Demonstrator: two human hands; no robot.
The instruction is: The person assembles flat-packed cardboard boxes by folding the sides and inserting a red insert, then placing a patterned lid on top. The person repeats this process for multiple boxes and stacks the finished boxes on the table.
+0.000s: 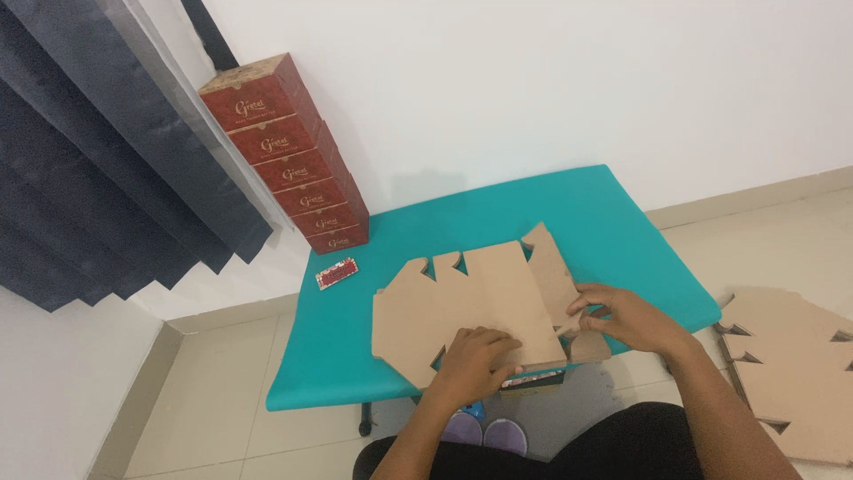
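Both forearms bare, no sleeves, rings or watch visible. Black trousers (622,444) over the lap. Light purple shoes (484,433) below, toes showing.

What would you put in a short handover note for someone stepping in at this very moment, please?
Left hand: pressed flat on the near part of the brown die-cut cardboard blank, holding nothing.
Right hand: fingers pinching the blank's right flap, which is raised off the surface.
The blank lies brown side up on the teal table, mostly flat.
Done: six folded red boxes stand stacked at the table's far left corner against the wall; a small red patterned piece lies near them.
Left: this blank is only starting to be folded; more flat blanks lie on the floor to the right.
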